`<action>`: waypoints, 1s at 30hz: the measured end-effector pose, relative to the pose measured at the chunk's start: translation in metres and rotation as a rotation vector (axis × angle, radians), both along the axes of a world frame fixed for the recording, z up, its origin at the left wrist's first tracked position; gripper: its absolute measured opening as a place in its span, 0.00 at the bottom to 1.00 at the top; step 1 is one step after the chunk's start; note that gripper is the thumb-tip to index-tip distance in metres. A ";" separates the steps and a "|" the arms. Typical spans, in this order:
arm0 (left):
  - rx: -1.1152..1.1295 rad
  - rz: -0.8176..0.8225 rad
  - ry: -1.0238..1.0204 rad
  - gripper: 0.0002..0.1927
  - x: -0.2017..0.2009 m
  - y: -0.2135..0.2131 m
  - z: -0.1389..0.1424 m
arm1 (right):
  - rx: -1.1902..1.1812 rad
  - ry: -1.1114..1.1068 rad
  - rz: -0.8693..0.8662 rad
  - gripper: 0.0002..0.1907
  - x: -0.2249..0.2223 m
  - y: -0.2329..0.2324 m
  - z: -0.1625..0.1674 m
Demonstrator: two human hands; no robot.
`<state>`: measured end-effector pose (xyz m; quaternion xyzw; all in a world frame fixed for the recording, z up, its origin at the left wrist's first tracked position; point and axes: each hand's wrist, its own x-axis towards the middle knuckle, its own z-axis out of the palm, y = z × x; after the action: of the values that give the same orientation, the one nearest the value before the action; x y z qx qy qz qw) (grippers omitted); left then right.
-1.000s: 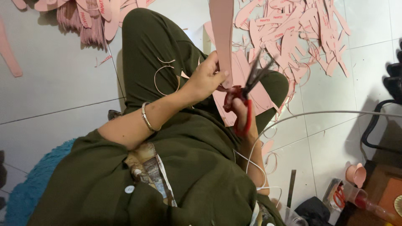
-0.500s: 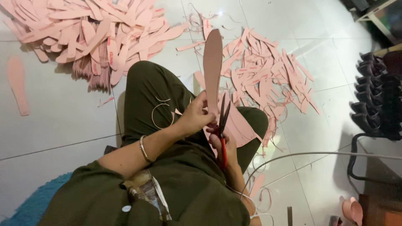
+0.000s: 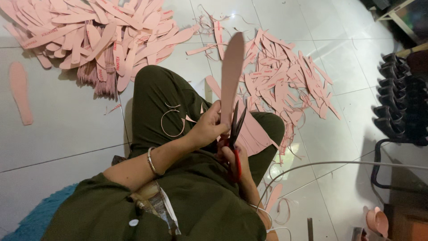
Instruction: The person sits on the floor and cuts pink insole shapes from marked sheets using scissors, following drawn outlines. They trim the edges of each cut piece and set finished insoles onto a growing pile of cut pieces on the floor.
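My left hand (image 3: 208, 126) grips the lower end of a long pink insole-shaped piece (image 3: 231, 73) that stands upright over my lap. My right hand (image 3: 232, 159) holds red-handled scissors (image 3: 235, 134), blades pointing up and slightly apart at the piece's right edge. A silver bangle (image 3: 152, 161) sits on my left wrist. I sit on the floor in dark green clothes, knee raised. Thin pink trimmings (image 3: 173, 121) lie on my thigh.
A big heap of pink insole cutouts (image 3: 93, 33) lies at the top left, another scattered pile (image 3: 285, 78) to the right on the white tile floor. A single insole (image 3: 21, 91) lies far left. Black stacked items (image 3: 401, 98) and a cable (image 3: 339, 163) are at right.
The view has tilted down and steadied. The scissors have moved up along the pink piece's edge, which my left hand still holds upright.
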<state>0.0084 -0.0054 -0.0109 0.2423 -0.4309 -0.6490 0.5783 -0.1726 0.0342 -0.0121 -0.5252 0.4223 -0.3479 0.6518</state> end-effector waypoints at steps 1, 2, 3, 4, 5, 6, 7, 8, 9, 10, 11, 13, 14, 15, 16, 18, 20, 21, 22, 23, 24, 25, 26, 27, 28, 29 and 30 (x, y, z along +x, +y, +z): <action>0.008 0.014 0.030 0.24 0.001 0.000 0.001 | 0.012 0.004 -0.032 0.23 0.001 0.000 -0.003; 0.017 0.029 0.060 0.23 0.001 0.000 0.002 | 0.025 0.009 -0.062 0.25 0.002 0.000 -0.004; 0.029 0.044 0.091 0.21 0.001 0.001 0.003 | 0.003 -0.015 -0.076 0.24 0.001 0.001 -0.005; 0.036 0.080 0.058 0.23 0.001 0.001 0.005 | -0.016 -0.037 -0.090 0.23 -0.001 0.001 -0.007; 0.050 0.118 0.027 0.24 0.001 0.002 0.007 | -0.028 -0.058 -0.102 0.22 -0.005 0.002 -0.011; 0.071 0.153 -0.008 0.25 0.001 0.004 0.009 | -0.076 0.023 -0.091 0.22 -0.009 0.004 -0.012; 0.073 0.128 0.011 0.25 0.001 0.007 0.010 | -0.121 0.102 -0.079 0.23 -0.013 0.003 -0.013; 0.074 0.109 0.031 0.25 0.001 0.009 0.012 | -0.167 0.180 -0.061 0.24 -0.016 0.004 -0.014; 0.071 0.092 0.052 0.24 0.001 0.011 0.013 | -0.181 0.160 -0.030 0.24 -0.018 0.004 -0.014; 0.085 0.090 0.035 0.24 0.002 0.013 0.015 | -0.195 0.140 -0.004 0.25 -0.020 0.005 -0.013; 0.098 0.085 0.021 0.24 0.003 0.016 0.016 | -0.209 0.124 0.019 0.25 -0.021 0.008 -0.012; 0.096 0.103 0.012 0.23 0.003 0.017 0.018 | -0.142 0.144 0.032 0.27 -0.022 0.012 -0.008; 0.088 0.118 0.016 0.22 0.003 0.018 0.019 | -0.110 0.154 0.037 0.28 -0.022 0.013 -0.006; 0.083 0.130 0.019 0.21 0.003 0.020 0.020 | -0.137 0.167 0.059 0.28 -0.021 0.015 -0.004; 0.083 0.140 0.012 0.21 0.002 0.020 0.020 | -0.165 0.180 0.082 0.29 -0.021 0.015 -0.001; 0.080 0.159 -0.002 0.19 0.001 0.021 0.021 | -0.192 0.196 0.114 0.30 -0.019 0.015 0.003; 0.088 0.148 0.054 0.19 0.000 0.022 0.020 | -0.184 0.206 0.127 0.32 -0.019 0.016 0.006; 0.088 0.149 0.081 0.19 0.001 0.022 0.020 | -0.189 0.193 0.135 0.32 -0.019 0.017 0.007; 0.074 0.160 0.060 0.19 0.000 0.022 0.019 | -0.195 0.181 0.140 0.32 -0.019 0.017 0.007; 0.061 0.166 0.040 0.19 0.000 0.022 0.019 | -0.200 0.170 0.140 0.32 -0.018 0.018 0.008; 0.045 0.173 0.019 0.20 0.001 0.021 0.018 | -0.181 0.152 0.137 0.32 -0.018 0.018 0.008; 0.053 0.169 0.017 0.20 0.001 0.021 0.018 | -0.164 0.135 0.137 0.31 -0.018 0.018 0.008; 0.062 0.164 0.014 0.20 0.001 0.021 0.018 | -0.146 0.117 0.136 0.31 -0.018 0.018 0.008; 0.070 0.158 0.012 0.20 0.001 0.021 0.018 | -0.140 0.134 0.136 0.31 -0.018 0.019 0.008; 0.067 0.156 0.011 0.19 0.002 0.021 0.018 | -0.136 0.150 0.138 0.30 -0.019 0.019 0.008; 0.063 0.156 0.010 0.18 0.002 0.022 0.018 | -0.133 0.165 0.141 0.30 -0.019 0.018 0.008; 0.060 0.156 0.009 0.17 0.003 0.022 0.019 | -0.144 0.166 0.152 0.30 -0.020 0.018 0.008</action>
<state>0.0114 0.0167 0.0079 0.2894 -0.3887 -0.6155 0.6215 -0.1922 0.0522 -0.0038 -0.6281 0.4076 -0.2825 0.5997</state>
